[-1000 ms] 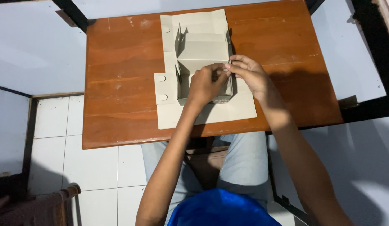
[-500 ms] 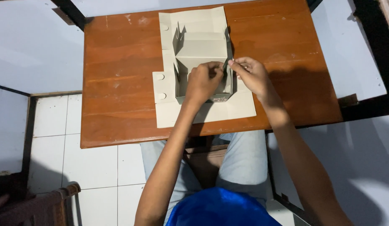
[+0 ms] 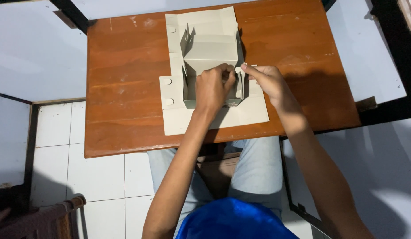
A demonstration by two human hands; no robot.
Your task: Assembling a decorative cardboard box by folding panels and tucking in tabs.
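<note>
Near wall of the half-folded cardboard box (image 3: 205, 48) behind the left hand (image 3: 213, 88), fingertips unseen.

Grey cardboard box blank (image 3: 205, 48) lies half-folded, walls upright, on table

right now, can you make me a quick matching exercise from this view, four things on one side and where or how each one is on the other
Things:
1. left hand
2. right hand
3. cardboard box
4. wooden table

Places or states:
A. reddish brown, bearing the cardboard
B. pinching a flap at the box's right wall
C. grey, half folded, walls partly upright
D. pressed into the box's near compartment

Pairs: 1-D, 2-B, 3-C, 4-A
</note>
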